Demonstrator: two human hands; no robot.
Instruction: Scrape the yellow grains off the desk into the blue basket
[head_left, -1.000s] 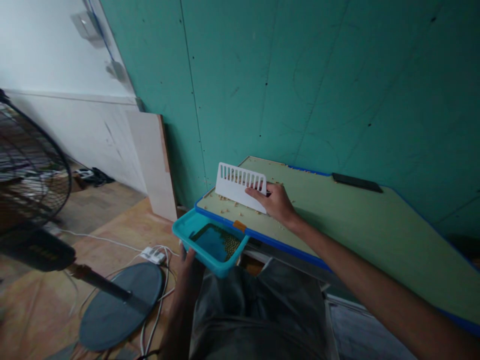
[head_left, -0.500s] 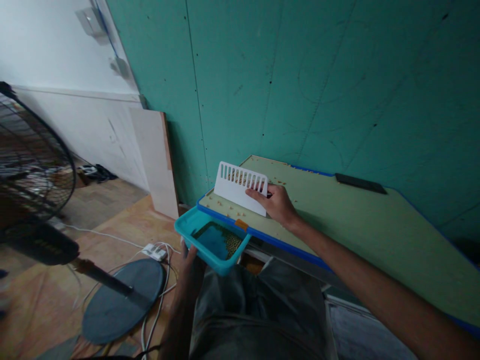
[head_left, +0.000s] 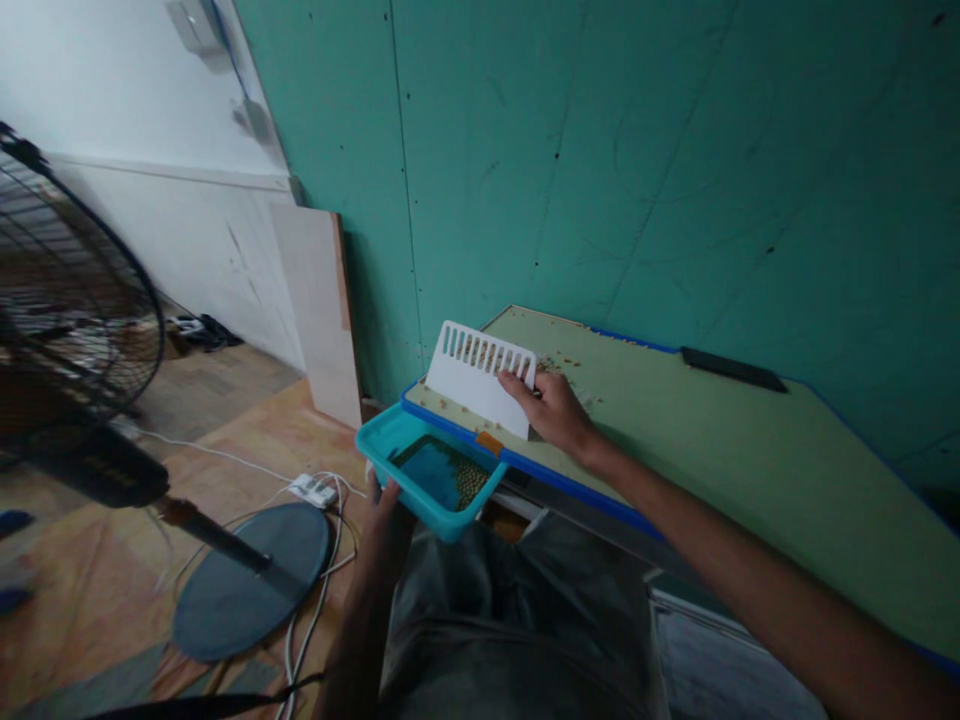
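My right hand (head_left: 553, 408) grips the right end of a white slotted plastic plate (head_left: 476, 385), thumb on its face. The plate stands tilted on the pale green tabletop (head_left: 675, 430), its lower edge close to the blue-trimmed front edge. Small tan bits (head_left: 444, 404) lie in front of the plate, and more show through its slots and behind it. My left hand (head_left: 386, 510) is closed on the outer side of a turquoise plastic basin (head_left: 442, 520), held just under the table's left front corner. Small round yellowish pellets (head_left: 469, 480) lie inside along its sides.
A dark flat bar (head_left: 733, 369) lies at the table's back edge, against the green wall (head_left: 480, 150). On the left stand a fan (head_left: 82, 300) with a round base (head_left: 251, 580), a power strip (head_left: 313, 491) with cables, and a leaning board (head_left: 319, 310).
The white plate has moved slightly toward the table's front edge, with tan bits ahead of it. My left hand still holds the basin below the edge. The whole view has shifted a little.
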